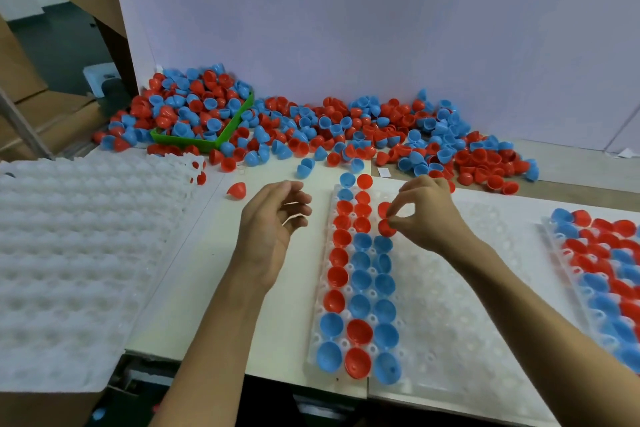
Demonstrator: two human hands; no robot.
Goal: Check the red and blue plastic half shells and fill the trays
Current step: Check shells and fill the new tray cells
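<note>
Item: clear dimpled tray (450, 350), lying mid-table, being filled from its left side; two columns are standing full of cup-up shells and a third is running up from the near edge to where the hands are working. Right hand (424, 215) is pinching a red half shell (386, 227) between thumb and fingertips, holding it at the upper part of the third column, just above the topmost blue one there. Left hand (277, 229) is hovering beside the tray's left edge, fingers loosely curled and holding nothing. Supply: a loose heap of red and blue half shells (346, 128) is lying along the back wall, spilling over a green bin (235, 121). A stray red shell (237, 190) is sitting alone on the table. A filled tray (602, 274) is resting at far right; a stack of empty white trays (79, 253) is waiting at left. Handling note: the shell is probably best lowered hollow-up and centred over its dimple, then pressed lightly until seated level with its neighbours; rim worth checking for cracks first. Markings: no brand, label or legible writing is showing anywhere; a small paper slip (383, 172) near the heap is too small to read.
</note>
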